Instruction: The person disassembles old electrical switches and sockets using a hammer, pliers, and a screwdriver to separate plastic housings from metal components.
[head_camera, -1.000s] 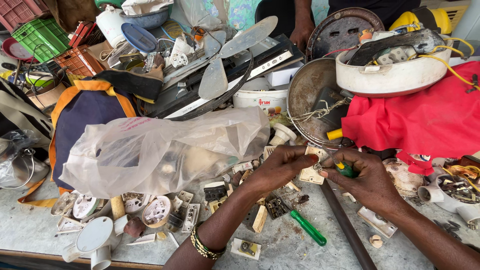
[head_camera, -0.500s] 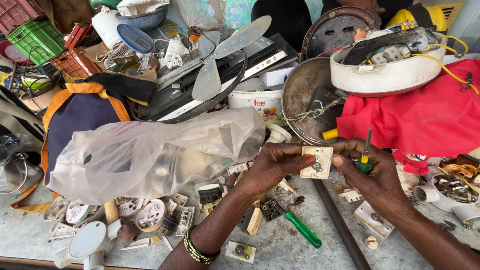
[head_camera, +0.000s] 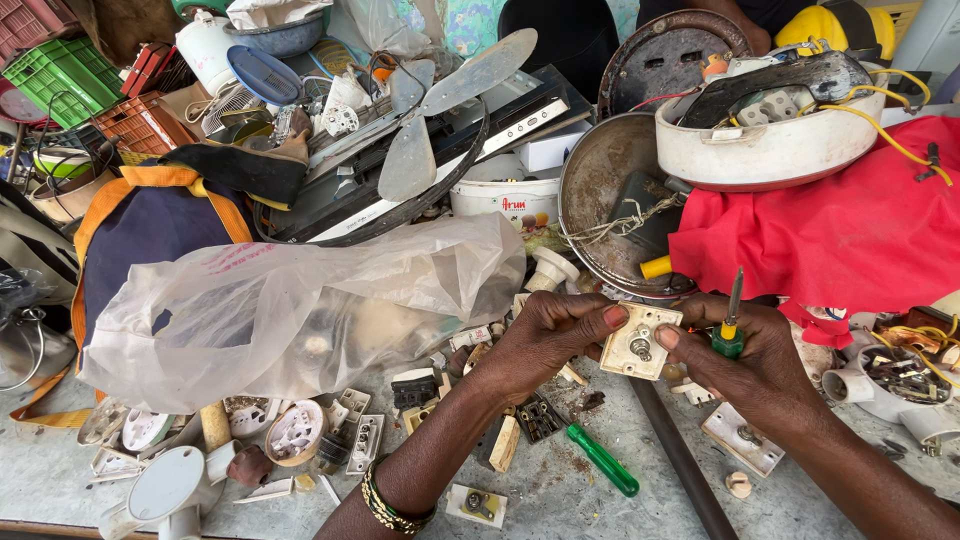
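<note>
A small square cream plastic switch plate with a metal fitting at its centre (head_camera: 640, 341) is held above the grey stone desk (head_camera: 560, 490), just in front of the red cloth (head_camera: 850, 235). The left hand (head_camera: 545, 335) is closed on the plate's left edge, the thumb lying along the top and the fingers curled beneath. The right hand (head_camera: 760, 350) is closed as well: its thumb is pressed against the plate's right edge, while a short screwdriver with a green and yellow handle (head_camera: 730, 325) is gripped between the remaining fingers, shaft pointing up. The tool's tip is clear of the plate.

A second, green-handled screwdriver (head_camera: 603, 460) is found lying on the desk below the hands, untouched. Loose cream switch parts and dark fittings are scattered around it.

A large translucent plastic bag filled with pale parts (head_camera: 300, 300) is lying to the left of the left hand, partly over a blue and orange fabric bag (head_camera: 150, 225). A rusted round metal pan (head_camera: 610, 195) is set just behind the plate, and a white round appliance housing with yellow wires (head_camera: 770, 135) is resting above the red cloth. A grey fan blade (head_camera: 440, 110) is lying on the pile at the rear.
</note>
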